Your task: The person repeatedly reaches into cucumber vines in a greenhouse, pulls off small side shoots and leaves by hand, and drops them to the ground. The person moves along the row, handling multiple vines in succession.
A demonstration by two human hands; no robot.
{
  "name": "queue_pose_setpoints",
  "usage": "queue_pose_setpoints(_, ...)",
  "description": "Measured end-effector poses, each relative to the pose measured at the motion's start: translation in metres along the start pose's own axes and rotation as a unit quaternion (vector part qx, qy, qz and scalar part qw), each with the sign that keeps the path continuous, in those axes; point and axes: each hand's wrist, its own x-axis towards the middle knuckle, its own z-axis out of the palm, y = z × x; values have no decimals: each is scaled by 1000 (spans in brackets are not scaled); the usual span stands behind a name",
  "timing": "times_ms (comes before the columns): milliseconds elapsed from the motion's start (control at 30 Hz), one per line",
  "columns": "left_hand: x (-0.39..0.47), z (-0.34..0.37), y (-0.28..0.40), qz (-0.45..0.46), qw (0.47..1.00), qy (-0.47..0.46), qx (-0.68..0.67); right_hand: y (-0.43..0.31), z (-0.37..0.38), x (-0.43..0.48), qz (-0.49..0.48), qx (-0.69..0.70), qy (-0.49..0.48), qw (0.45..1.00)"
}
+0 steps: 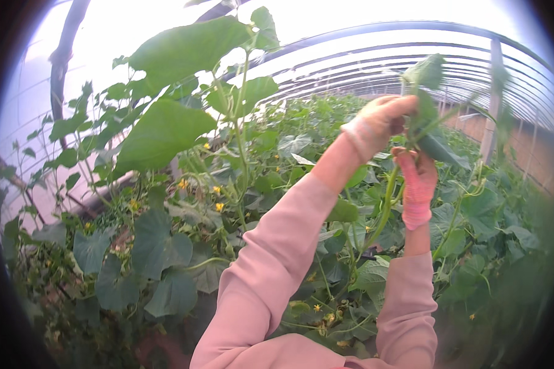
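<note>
Both of my hands are raised to the top of a cucumber vine (388, 203), right of centre. My left hand (381, 121), in a thin glove with a pale cuff, has its fingers curled against the upper shoot beside a leaf (425, 73). Just below it, my right hand (418, 177), in a pink knit glove, pinches the stem between thumb and fingers. A darker leaf (443, 150) hangs over the right fingertips and partly hides them. The shoot's tip is blurred, and the left fingertips are partly hidden by foliage.
A tall vine with broad leaves (166, 138) rises close on my left. Dense cucumber foliage (323, 115) with yellow flowers (219, 206) surrounds me. A greenhouse post (490, 101) stands to the right, under curved roof ribs (378, 28). Another support pole (61, 69) stands far left.
</note>
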Motion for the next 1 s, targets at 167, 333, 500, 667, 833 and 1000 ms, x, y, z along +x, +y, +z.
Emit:
queue_pose_setpoints(167,-4,10,28,75,974,22,213,-4,-11,13,-26,1,-84,996)
queue_pose_setpoints(333,-69,-43,62,70,992,67,78,40,-26,31,118,202,-130,964)
queue_pose_setpoints(500,-225,-70,102,79,981,171,36,81,-65,-23,92,281,-121,948)
queue_pose_setpoints(667,-433,-21,40,18,876,447,182,94,-102,-116,173,261,-109,943)
queue_pose_setpoints(833,-603,67,-44,-273,602,742,111,65,-88,-207,269,256,-329,868)
queue_pose_setpoints(1000,-671,51,-37,-316,565,749,140,43,-37,-277,515,208,-528,642)
